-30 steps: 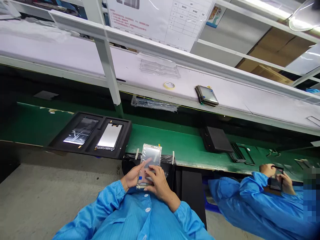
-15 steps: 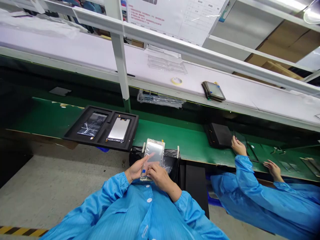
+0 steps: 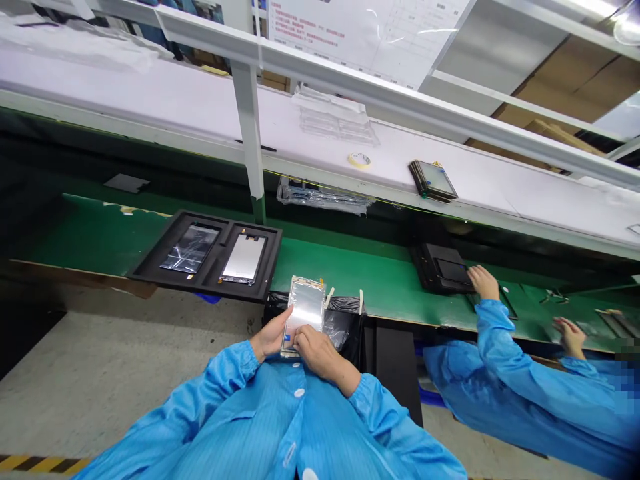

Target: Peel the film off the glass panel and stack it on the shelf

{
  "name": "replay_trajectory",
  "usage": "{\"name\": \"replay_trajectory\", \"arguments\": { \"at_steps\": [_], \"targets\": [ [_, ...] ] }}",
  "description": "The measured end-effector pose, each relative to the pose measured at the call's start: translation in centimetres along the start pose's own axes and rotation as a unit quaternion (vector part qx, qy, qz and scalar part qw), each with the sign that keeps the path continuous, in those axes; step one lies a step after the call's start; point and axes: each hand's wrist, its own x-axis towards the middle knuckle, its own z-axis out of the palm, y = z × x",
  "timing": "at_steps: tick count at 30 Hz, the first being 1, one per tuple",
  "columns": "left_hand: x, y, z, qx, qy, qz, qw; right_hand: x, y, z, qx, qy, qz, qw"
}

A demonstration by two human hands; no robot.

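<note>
In both hands I hold a rectangular phone display panel (image 3: 303, 315) with a silvery face and a pale metallic edge, tilted up over my lap. My left hand (image 3: 270, 337) grips its left edge. My right hand (image 3: 315, 353) rests over the lower part, with the fingers pressing on the face and hiding that corner. Small tabs stick out at the panel's top edge. Just beyond it, a black foam tray (image 3: 200, 288) on the green bench holds a dark panel (image 3: 190, 248) and a silvery panel (image 3: 243, 259).
A black plastic bag (image 3: 340, 327) lies behind my hands at the green bench's (image 3: 350, 267) edge. To the right, a co-worker's hands (image 3: 483, 281) reach near a black case (image 3: 443, 268). A white shelf above holds a stack of panels (image 3: 433, 180), tape (image 3: 359, 159) and clear trays (image 3: 335, 117).
My right hand has slid lower on the panel, showing more of its face. The co-worker's hands have put down a dark panel and moved toward the black case. The view has shifted slightly.
</note>
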Motion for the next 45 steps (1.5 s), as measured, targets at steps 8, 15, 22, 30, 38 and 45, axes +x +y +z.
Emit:
{"name": "replay_trajectory", "arguments": {
  "at_steps": [8, 15, 22, 30, 38, 45],
  "targets": [
    [-0.5, 0.7, -1.5, -0.034, 0.019, -0.011, 0.999, 1.6, -0.6, -1.2, 0.113, -0.028, 0.058, 0.992],
    [-0.4, 1.0, -2.4, -0.02, -0.005, -0.027, 0.999, 2.5, -0.7, -1.0, 0.062, -0.054, 0.017, 0.996],
    [-1.0, 1.0, -2.4, 0.009, -0.02, -0.008, 1.0, 2.0, 0.1, 0.9, 0.07, 0.038, 0.055, 0.995],
    [-2.8, 0.9, -1.1, 0.175, -0.055, 0.03, 0.983, 2.2, 8.9, -7.8, 0.426, 0.433, 0.397, 0.688],
    [-2.5, 0.9, -1.5, 0.202, -0.025, 0.054, 0.978, -4.4, 11.6, -12.1, 0.1, 0.465, 0.447, 0.758],
    [-1.8, 0.2, -0.8, 0.22, -0.028, 0.026, 0.975, -1.1, 8.6, -6.3, 0.5, 0.297, 0.421, 0.696]
  ]
}}
